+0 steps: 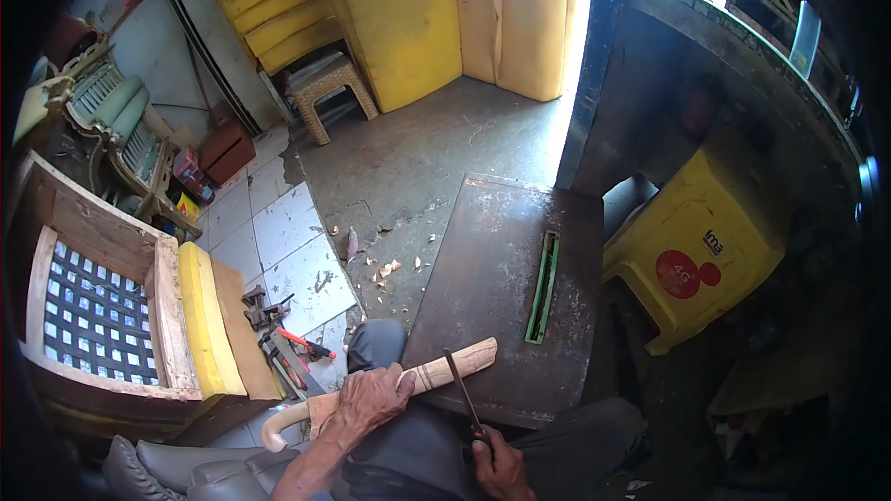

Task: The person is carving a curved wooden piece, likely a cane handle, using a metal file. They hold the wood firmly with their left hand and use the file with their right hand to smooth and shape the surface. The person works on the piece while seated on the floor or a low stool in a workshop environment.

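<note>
Under left hand [373,397], pale wood [433,376]

Desk [492,255]: passage afforded over left and far portions; narrowed at right by long green case [540,288]. Near left corner: obstructed by wooden piece [434,375], itself crossed by thin tool [462,388]. Right side: blocked by yellow stool [715,232].

The left hand [374,397] lies back upward with fingers curled down, its bare forearm [314,464] slanting up from the lower edge. The right hand [502,467], lower in view, grips firmly.
</note>
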Demonstrator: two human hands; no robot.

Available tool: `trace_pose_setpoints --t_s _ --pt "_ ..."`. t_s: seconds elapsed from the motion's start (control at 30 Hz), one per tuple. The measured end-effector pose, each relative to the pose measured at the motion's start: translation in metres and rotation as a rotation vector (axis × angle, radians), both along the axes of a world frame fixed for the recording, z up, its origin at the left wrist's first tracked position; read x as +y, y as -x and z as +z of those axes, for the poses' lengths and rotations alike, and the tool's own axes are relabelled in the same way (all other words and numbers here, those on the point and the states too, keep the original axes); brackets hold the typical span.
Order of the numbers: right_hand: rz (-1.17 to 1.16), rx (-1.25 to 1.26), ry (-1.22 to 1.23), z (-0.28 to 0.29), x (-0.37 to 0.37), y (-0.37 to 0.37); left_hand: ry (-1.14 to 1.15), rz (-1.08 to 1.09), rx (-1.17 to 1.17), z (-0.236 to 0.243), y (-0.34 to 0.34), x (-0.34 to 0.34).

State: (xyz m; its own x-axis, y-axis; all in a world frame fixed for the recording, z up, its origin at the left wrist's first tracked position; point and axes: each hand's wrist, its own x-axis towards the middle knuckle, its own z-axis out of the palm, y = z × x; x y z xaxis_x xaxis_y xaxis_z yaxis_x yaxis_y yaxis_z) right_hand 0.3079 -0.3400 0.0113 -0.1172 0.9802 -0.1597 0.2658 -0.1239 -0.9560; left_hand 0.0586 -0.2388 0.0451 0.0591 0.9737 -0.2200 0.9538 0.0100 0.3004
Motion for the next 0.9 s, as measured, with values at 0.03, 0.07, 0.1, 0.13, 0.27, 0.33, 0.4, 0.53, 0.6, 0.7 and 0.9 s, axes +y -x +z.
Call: trace_pose_setpoints --t_s 0.03,0.07,0.1,0.13,0.27,0.33,0.4,0.53,0.6,0.7,0.9 --pt "0.018 0.008 0.007 0.003 0.000 0.003 -0.015 0.001 -0.007 -0.005 0.005 -0.001" --pt "0.030 0.005 0.009 0.004 -0.002 0.006 -0.010 0.021 0.006 -0.011 0.012 -0.003" --pt "0.044 0.002 0.010 0.005 -0.006 0.010 -0.041 0.019 0.007 -0.015 0.018 -0.006" --pt "0.059 0.000 0.011 0.007 -0.008 0.015 -0.072 0.019 0.008 -0.018 0.023 -0.008" --pt "0.109 -0.135 0.110 0.013 -0.016 0.037 -0.150 0.022 -0.017 -0.029 0.041 -0.020" --pt "0.089 -0.198 0.073 0.006 -0.028 0.049 -0.135 0.051 -0.032 -0.032 0.049 -0.029" --pt "0.114 -0.215 0.045 0.006 -0.035 0.054 -0.142 0.072 -0.042 -0.040 0.054 -0.037" --pt "0.150 -0.229 0.060 0.005 -0.034 0.060 -0.220 0.046 -0.007 -0.043 0.045 -0.036" --pt "0.095 -0.238 0.068 0.007 -0.034 0.061 -0.287 -0.001 -0.032 -0.046 0.047 -0.027" --pt "0.058 -0.256 0.099 0.013 -0.029 0.062 -0.292 -0.025 -0.052 -0.051 0.047 -0.015" --pt "0.075 -0.333 0.024 0.003 -0.030 0.068 -0.269 -0.006 -0.057 -0.063 0.051 -0.011"
